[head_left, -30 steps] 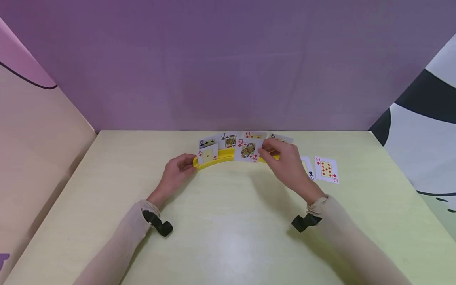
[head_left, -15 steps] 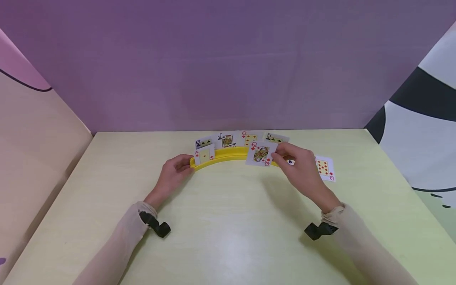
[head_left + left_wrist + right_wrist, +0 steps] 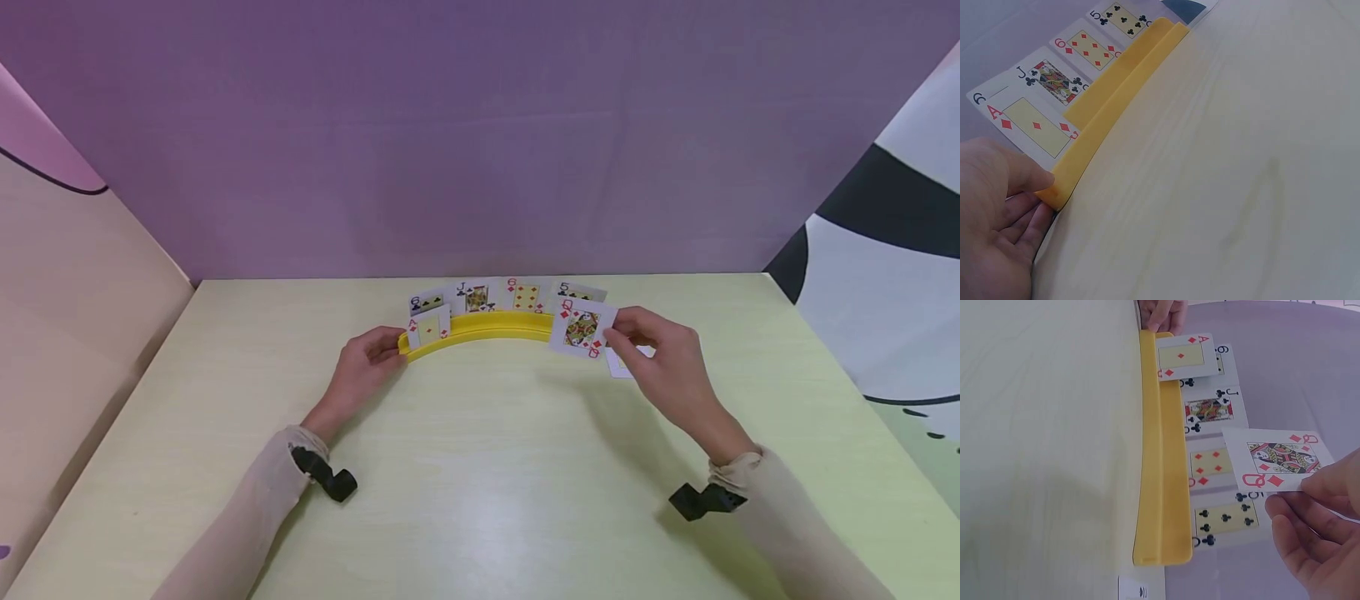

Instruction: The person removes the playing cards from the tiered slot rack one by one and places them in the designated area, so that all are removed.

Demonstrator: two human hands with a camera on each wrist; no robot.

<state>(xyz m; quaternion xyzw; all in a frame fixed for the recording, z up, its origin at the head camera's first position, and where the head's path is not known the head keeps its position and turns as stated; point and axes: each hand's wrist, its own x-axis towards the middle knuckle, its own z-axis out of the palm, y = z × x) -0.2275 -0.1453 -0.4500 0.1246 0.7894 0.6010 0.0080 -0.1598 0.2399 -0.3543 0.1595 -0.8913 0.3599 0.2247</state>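
A curved yellow card holder [image 3: 498, 326] stands near the table's back edge. My left hand [image 3: 367, 367] grips its left end, thumb in front as the left wrist view shows. Between thumb and fingers, my right hand [image 3: 663, 354] pinches the queen of diamonds [image 3: 582, 328] by its right edge, over the holder's right part. The back row bears the six of clubs [image 3: 427, 302], jack of clubs [image 3: 1210, 411], six of diamonds [image 3: 1088, 49] and five of clubs [image 3: 1225, 519]. In front at the left end stands the ace of diamonds [image 3: 1037, 127].
Beside the holder's right end a card [image 3: 621, 367] lies on the table [image 3: 480, 467], partly hidden by my right hand. A purple panel [image 3: 480, 142] rises along the table's back edge. Black wrist mounts [image 3: 330, 477] sit on both sleeves.
My right hand has carried the queen of diamonds rightward along the holder, from its middle toward its right end. It now hides the ten-pip diamond card on the table. My left hand keeps its grip.
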